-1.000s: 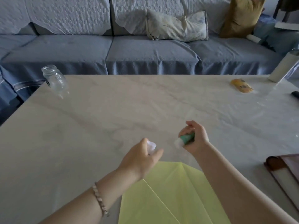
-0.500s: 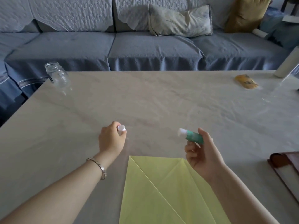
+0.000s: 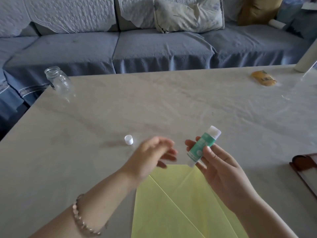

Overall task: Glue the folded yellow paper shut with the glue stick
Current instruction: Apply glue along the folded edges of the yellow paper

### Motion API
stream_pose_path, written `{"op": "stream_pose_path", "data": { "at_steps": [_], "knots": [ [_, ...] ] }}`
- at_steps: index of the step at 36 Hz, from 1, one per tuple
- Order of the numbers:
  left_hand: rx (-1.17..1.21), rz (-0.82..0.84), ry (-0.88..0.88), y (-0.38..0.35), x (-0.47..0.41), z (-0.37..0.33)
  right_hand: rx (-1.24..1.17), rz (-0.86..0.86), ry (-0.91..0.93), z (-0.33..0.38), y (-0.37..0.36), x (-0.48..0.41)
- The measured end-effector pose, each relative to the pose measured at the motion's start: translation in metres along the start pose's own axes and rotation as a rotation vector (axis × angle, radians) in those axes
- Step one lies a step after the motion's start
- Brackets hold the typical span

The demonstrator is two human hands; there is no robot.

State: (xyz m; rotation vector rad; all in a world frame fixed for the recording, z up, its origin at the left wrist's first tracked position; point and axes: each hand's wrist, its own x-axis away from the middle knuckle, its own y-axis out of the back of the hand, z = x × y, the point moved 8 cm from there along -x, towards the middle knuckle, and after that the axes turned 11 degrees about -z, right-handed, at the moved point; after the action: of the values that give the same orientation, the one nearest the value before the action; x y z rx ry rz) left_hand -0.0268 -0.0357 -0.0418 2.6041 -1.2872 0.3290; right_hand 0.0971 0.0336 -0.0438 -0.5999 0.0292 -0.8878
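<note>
The folded yellow paper (image 3: pixel 173 205) lies flat at the near edge of the pale marble table (image 3: pixel 171 103), its top edge under my hands. My right hand (image 3: pixel 221 170) grips the green glue stick (image 3: pixel 201 146), tilted with its uncapped white tip pointing up and to the right. The stick's white cap (image 3: pixel 128 140) stands alone on the table to the left. My left hand (image 3: pixel 152 156), blurred by motion, hovers between cap and stick with fingers apart and nothing in it.
A clear glass jar (image 3: pixel 57 81) stands near the table's far left corner. An orange packet (image 3: pixel 263 79) and a white cylinder (image 3: pixel 307 62) are at the far right. A dark brown tray (image 3: pixel 304 169) sits at the right edge. A grey sofa runs behind.
My left hand set the white cap down on the table and moved right toward the stick. My right hand turned the glue stick so its tip points up and right.
</note>
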Motion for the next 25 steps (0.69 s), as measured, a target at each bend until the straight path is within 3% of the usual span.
{"op": "stream_pose_path", "data": {
  "at_steps": [5,10,16,20,25],
  "knots": [
    [0.179,0.287,0.254,-0.036,0.03,0.021,-0.015,-0.04,-0.039,-0.01,-0.003,0.007],
    [0.341,0.346,0.365,-0.046,0.04,0.028,-0.022,-0.071,-0.055,-0.018,0.002,0.014],
    [0.293,0.079,0.182,-0.034,0.033,0.024,0.096,-0.204,0.024,-0.019,0.011,0.017],
    [0.014,-0.159,-0.026,-0.02,0.031,0.018,0.121,-0.343,0.044,-0.024,0.02,0.018],
    [-0.139,-0.337,-0.205,-0.016,0.036,0.016,0.132,-0.444,0.04,-0.027,0.024,0.021]
  ]
}}
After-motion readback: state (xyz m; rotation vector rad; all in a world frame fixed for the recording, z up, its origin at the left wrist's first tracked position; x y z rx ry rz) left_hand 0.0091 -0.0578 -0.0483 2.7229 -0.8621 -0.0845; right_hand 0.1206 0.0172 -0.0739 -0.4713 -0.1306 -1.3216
